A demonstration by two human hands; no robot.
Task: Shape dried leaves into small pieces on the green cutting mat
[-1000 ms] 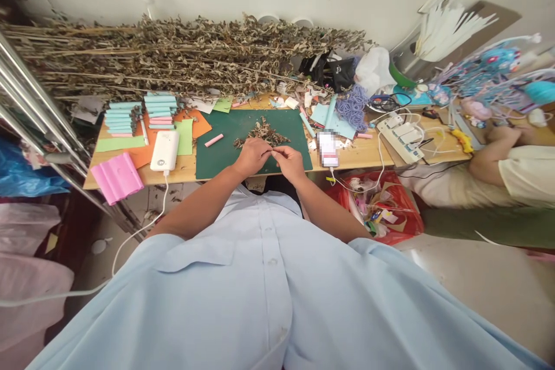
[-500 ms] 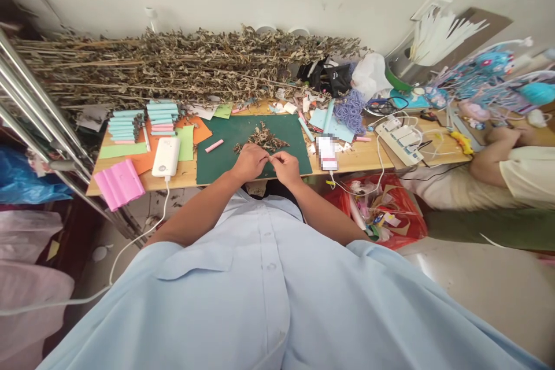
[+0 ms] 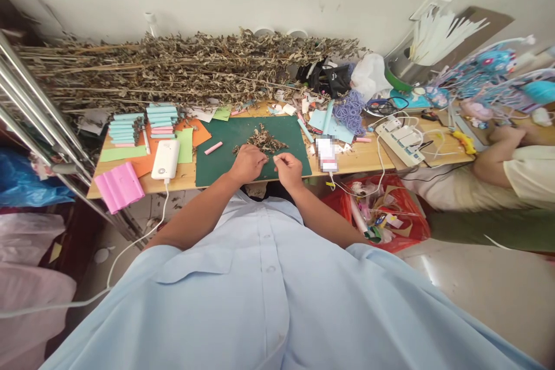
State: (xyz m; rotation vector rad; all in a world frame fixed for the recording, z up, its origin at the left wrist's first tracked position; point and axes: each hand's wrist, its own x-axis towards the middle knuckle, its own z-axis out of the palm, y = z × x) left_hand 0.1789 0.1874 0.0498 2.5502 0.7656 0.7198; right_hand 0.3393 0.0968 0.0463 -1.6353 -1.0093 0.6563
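My left hand [image 3: 248, 163] is over the front of a dark green mat [image 3: 217, 169], its fingers curled together; what they hold, if anything, is hidden. A small gap to its right, my right hand [image 3: 289, 169] is closed in a pinch, and anything in it is too small to name. Just beyond both hands lies a loose pile of dried leaves [image 3: 265, 139]. A short pink paper roll [image 3: 213, 148] rests on the mat, left of the pile.
Long dried plant stalks [image 3: 173, 69] line the wall. Stacked blue and pink paper rolls [image 3: 125, 127] and a white power bank [image 3: 166, 159] lie left. Rightward are a phone [image 3: 326, 154], purple yarn [image 3: 349, 113], a power strip [image 3: 399, 140] and another person's arm [image 3: 489, 156]. A red bag [image 3: 416, 225] hangs below.
My hands, whose fingertips met before, have drawn slightly apart, leaving a small gap between them. The leaf pile and the pink roll look the same.
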